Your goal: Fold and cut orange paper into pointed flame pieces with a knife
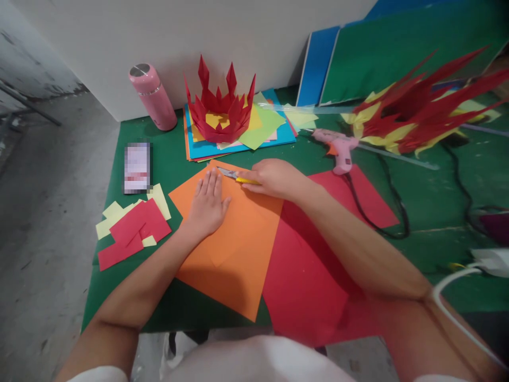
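While our left hand (207, 207) lies flat on orange paper (248, 254), thumb spread, our right hand (274, 178) grips a yellow-handled cutter (242, 180) — grey metal showing.

Looks like small craft workshop, judging by orange paper sheet (246, 239), pink hot-glue gun (340, 150), red paper crown (220, 127) and stack of colored paper (199, 152) on green worktable (429, 199), plus bare, stained concrete floor (43, 223) and scuffed white wall (37, 58) at left.
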`<state>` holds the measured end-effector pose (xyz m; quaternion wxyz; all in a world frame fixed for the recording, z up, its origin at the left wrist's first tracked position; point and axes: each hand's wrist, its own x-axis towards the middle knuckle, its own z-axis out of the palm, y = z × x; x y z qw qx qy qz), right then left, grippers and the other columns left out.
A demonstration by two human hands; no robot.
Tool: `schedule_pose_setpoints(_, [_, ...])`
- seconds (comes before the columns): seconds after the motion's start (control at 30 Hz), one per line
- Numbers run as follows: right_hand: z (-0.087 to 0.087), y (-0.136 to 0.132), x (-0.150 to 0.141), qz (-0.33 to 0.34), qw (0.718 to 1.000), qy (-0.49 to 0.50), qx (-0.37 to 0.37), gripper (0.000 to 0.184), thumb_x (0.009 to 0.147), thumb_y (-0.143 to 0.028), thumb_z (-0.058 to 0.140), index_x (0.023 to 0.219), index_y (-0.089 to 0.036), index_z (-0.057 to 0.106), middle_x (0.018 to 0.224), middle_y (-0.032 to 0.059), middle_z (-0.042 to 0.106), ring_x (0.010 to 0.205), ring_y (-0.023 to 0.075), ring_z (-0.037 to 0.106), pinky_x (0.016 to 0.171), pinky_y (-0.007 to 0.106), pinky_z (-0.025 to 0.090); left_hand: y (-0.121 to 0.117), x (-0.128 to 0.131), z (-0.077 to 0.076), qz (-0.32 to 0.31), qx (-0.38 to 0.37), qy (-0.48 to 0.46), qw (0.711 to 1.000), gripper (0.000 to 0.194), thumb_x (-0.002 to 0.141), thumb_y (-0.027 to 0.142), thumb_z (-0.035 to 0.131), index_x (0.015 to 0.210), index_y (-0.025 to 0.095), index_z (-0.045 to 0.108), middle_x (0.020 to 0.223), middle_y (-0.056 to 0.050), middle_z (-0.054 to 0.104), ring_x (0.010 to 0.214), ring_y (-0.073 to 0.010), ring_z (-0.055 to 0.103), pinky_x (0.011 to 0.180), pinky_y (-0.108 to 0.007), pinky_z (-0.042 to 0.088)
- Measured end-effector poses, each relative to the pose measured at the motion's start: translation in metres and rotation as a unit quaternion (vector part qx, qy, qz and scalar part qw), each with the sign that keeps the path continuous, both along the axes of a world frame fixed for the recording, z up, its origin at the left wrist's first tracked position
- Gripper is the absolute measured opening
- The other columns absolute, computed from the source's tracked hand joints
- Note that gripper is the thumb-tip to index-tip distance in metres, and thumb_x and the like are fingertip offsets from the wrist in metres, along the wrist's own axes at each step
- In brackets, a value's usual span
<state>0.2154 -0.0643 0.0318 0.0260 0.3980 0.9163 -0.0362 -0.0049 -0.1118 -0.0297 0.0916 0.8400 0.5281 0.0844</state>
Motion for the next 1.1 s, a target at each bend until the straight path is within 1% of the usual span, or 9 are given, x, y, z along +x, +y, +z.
schedule_pose_setpoints(0.27, [-0.001, 0.003, 0.001, -0.008, 1.0, 0.003, 0.0, 0.043, 0.098, -0.037, 0.047, 0.132, -0.019, 0.068, 0.078, 0.0115, 0.066, 0.069, 0.0212, 0.051, 0.057, 0.031, 0.017, 0.001, 0.0, 0.002, 0.001, -0.007, 0.005, 1.0, 0.068, 0.102, 0.043, 0.027, 0.157, 0.004, 0.024, 0.166, -0.021, 0.022, 0.157, -0.0301, 0.018, 0.127, -0.052, 0.017])
schedule_pose_setpoints(0.53, [-0.001, -0.003, 0.032, -0.005, 0.998, 0.045, 0.045, 0.044, 0.098, -0.038, 0.045, 0.128, -0.018, 0.07, 0.074, 0.0102, 0.064, 0.069, 0.0208, 0.05, 0.058, 0.031, 0.019, -0.001, 0.002, 0.001, 0.012, 0.003, 0.001, 1.0, 0.067, 0.102, 0.044, 0.026, 0.156, 0.005, 0.028, 0.165, -0.022, 0.026, 0.155, -0.0328, 0.021, 0.126, -0.055, 0.019])
schedule_pose_setpoints(0.6, [-0.001, -0.008, 0.042, -0.027, 0.996, 0.058, 0.056, 0.045, 0.099, -0.04, 0.043, 0.128, -0.019, 0.07, 0.076, 0.0101, 0.065, 0.07, 0.0213, 0.052, 0.058, 0.031, 0.021, -0.003, 0.004, 0.003, 0.028, 0.012, 0.002, 1.0, 0.066, 0.1, 0.045, 0.031, 0.155, 0.008, 0.033, 0.165, -0.02, 0.029, 0.156, -0.0365, 0.018, 0.125, -0.058, 0.017])
schedule_pose_setpoints(0.7, [-0.002, -0.016, 0.057, -0.095, 0.993, 0.05, 0.059, 0.044, 0.098, -0.041, 0.045, 0.127, -0.021, 0.07, 0.079, 0.01, 0.066, 0.071, 0.0219, 0.054, 0.057, 0.031, 0.023, -0.006, 0.005, 0.008, 0.068, 0.032, 0.005, 0.997, 0.063, 0.096, 0.047, 0.044, 0.15, 0.014, 0.045, 0.165, -0.017, 0.029, 0.154, -0.0454, 0.015, 0.123, -0.066, 0.012])
schedule_pose_setpoints(0.83, [-0.002, -0.021, 0.07, -0.161, 0.986, 0.029, 0.043, 0.041, 0.097, -0.04, 0.051, 0.128, -0.019, 0.069, 0.09, 0.0131, 0.07, 0.08, 0.0256, 0.058, 0.057, 0.032, 0.028, -0.004, 0.003, 0.02, 0.126, 0.045, -0.007, 0.991, 0.072, 0.086, 0.059, 0.058, 0.146, 0.019, 0.049, 0.165, -0.02, 0.024, 0.148, -0.0495, 0.027, 0.118, -0.071, 0.014])
schedule_pose_setpoints(0.9, [-0.001, -0.022, 0.07, -0.152, 0.986, 0.034, 0.056, 0.044, 0.098, -0.043, 0.052, 0.127, -0.016, 0.069, 0.099, 0.0172, 0.07, 0.089, 0.0299, 0.059, 0.063, 0.035, 0.035, -0.001, 0.001, 0.026, 0.145, 0.044, -0.009, 0.988, 0.086, 0.08, 0.065, 0.063, 0.149, 0.018, 0.044, 0.163, -0.023, 0.027, 0.142, -0.0481, 0.037, 0.116, -0.069, 0.021])
schedule_pose_setpoints(1.0, [0.001, -0.026, 0.057, -0.102, 0.988, 0.079, 0.086, 0.048, 0.098, -0.046, 0.05, 0.126, -0.012, 0.069, 0.117, 0.0226, 0.066, 0.102, 0.035, 0.059, 0.079, 0.042, 0.042, 0.003, -0.002, 0.032, 0.159, 0.044, -0.014, 0.986, 0.098, 0.074, 0.069, 0.068, 0.152, 0.017, 0.04, 0.155, -0.024, 0.04, 0.133, -0.0463, 0.044, 0.11, -0.064, 0.032])
schedule_pose_setpoints(1.03, [0.0, -0.029, 0.05, -0.084, 0.987, 0.11, 0.079, 0.047, 0.098, -0.045, 0.05, 0.126, -0.012, 0.069, 0.118, 0.0222, 0.066, 0.103, 0.0349, 0.059, 0.083, 0.044, 0.043, 0.004, -0.003, 0.032, 0.16, 0.044, -0.018, 0.986, 0.099, 0.074, 0.07, 0.069, 0.152, 0.017, 0.039, 0.151, -0.024, 0.045, 0.131, -0.0458, 0.045, 0.109, -0.062, 0.033])
schedule_pose_setpoints(1.1, [-0.003, -0.035, 0.033, -0.037, 0.987, 0.156, 0.005, 0.049, 0.098, -0.049, 0.051, 0.13, -0.015, 0.066, 0.124, 0.019, 0.067, 0.108, 0.0328, 0.061, 0.091, 0.045, 0.046, 0.005, -0.004, 0.032, 0.159, 0.045, -0.024, 0.986, 0.101, 0.073, 0.071, 0.069, 0.152, 0.016, 0.038, 0.145, -0.022, 0.051, 0.128, -0.0448, 0.047, 0.107, -0.059, 0.035])
